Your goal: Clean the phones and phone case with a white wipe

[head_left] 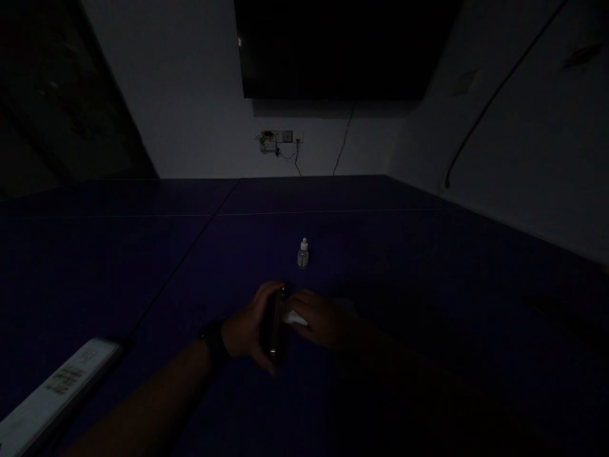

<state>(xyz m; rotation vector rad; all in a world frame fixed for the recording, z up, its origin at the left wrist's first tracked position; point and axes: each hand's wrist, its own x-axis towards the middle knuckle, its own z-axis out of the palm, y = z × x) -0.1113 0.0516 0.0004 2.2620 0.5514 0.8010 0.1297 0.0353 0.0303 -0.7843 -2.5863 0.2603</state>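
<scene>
My left hand (248, 327), with a dark band at the wrist, is wrapped round a thin dark slab with a shiny edge (276, 324) that looks like a phone, tilted up on its side. Close on its right, my right hand (318, 316) is closed on a white wad (295, 317), perhaps a cloth or tissue, pressed against or very near the slab's face. Just beyond both hands stands a small clear bottle (303, 255) with a white dropper cap, upright on the dark blue surface (257, 235). The room is dim, so fine detail is lost.
A long white box (61, 387) with markings lies at the lower left. A pale, faint shape (346, 307) lies behind my right hand. On the far wall are sockets with cables (280, 137) below a large black screen (347, 51).
</scene>
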